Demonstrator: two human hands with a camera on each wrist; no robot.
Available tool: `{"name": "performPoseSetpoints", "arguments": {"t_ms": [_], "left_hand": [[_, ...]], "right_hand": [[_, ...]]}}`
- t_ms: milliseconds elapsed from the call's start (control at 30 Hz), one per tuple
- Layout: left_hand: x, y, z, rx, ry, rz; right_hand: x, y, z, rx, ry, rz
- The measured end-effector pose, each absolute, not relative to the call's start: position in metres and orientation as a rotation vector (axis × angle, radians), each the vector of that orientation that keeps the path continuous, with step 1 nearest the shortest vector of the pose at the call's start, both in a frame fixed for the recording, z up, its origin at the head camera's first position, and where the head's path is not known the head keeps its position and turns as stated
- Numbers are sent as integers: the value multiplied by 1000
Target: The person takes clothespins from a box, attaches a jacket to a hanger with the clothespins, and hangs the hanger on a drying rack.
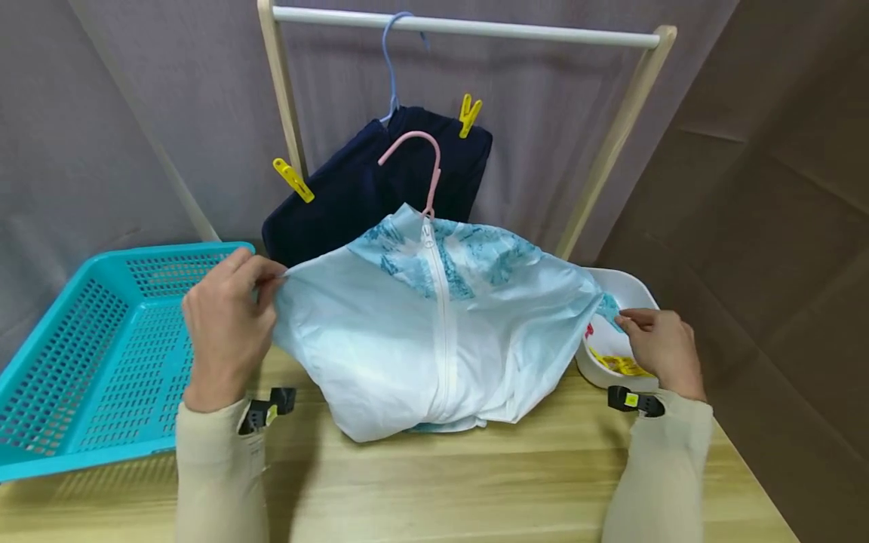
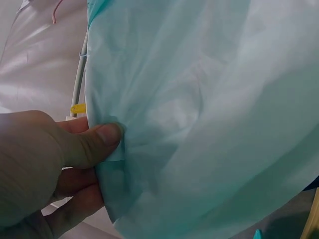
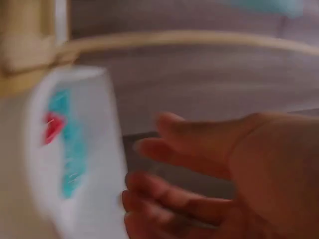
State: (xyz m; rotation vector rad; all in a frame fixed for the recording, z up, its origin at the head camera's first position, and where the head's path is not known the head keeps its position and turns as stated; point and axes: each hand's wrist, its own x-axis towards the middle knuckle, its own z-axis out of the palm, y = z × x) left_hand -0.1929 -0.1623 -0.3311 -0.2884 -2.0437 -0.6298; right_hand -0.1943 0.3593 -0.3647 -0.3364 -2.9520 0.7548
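A pale blue zip-up jacket (image 1: 380, 324) with a patterned yoke hangs on a pink hanger (image 1: 434, 170), its hook up and off the rail. My left hand (image 1: 234, 324) pinches the jacket's left edge between thumb and fingers; in the left wrist view, the thumb (image 2: 107, 137) presses on the cloth. Close to the jacket's right end is my right hand (image 1: 661, 347), over the white box (image 1: 621, 283). The blurred right wrist view shows that hand (image 3: 214, 169) with loosely bent fingers and nothing visible between them, beside the box.
Dark trousers (image 1: 353, 188) hang behind on a blue hanger (image 1: 390, 68), with yellow clothespins (image 1: 468, 115), from a white rail (image 1: 529, 29). A turquoise basket (image 1: 122, 452) stands left. Yellow clips (image 1: 618, 365) and red and teal pieces lie in the box on the wooden table (image 1: 434, 490).
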Motion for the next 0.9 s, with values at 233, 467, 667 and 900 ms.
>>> {"name": "performPoseSetpoints", "arguments": {"t_ms": [233,467,667,900], "left_hand": [[-193,-162,-331,-293,-2035,-613],[-193,-163,-333,-290,-2040,-616],[-194,-163,-334,-298,-2043,-623],[-197,-164,-333,-299,-2025,-640]], "right_hand": [[-221,372,-400,-278,-3273,713],[-234,366,-416,-344,-3271,738],[-235,368,-419,-369,-3228,719],[-234,372,-421,-441,-3105,735]]}}
